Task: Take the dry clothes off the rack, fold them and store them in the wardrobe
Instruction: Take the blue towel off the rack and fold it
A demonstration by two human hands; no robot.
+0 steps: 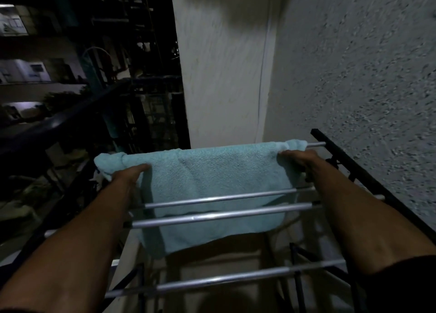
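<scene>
Both grips on unlabelled towel

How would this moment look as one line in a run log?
step: take towel off rack | left hand: grips towel | right hand: grips towel | towel: hanging over far bar | folded: not yet

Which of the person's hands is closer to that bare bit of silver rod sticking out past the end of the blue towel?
The right hand. It holds the towel at its right corner, just beside the exposed rod end. The left hand holds the towel's opposite corner, far across the rack.
</scene>
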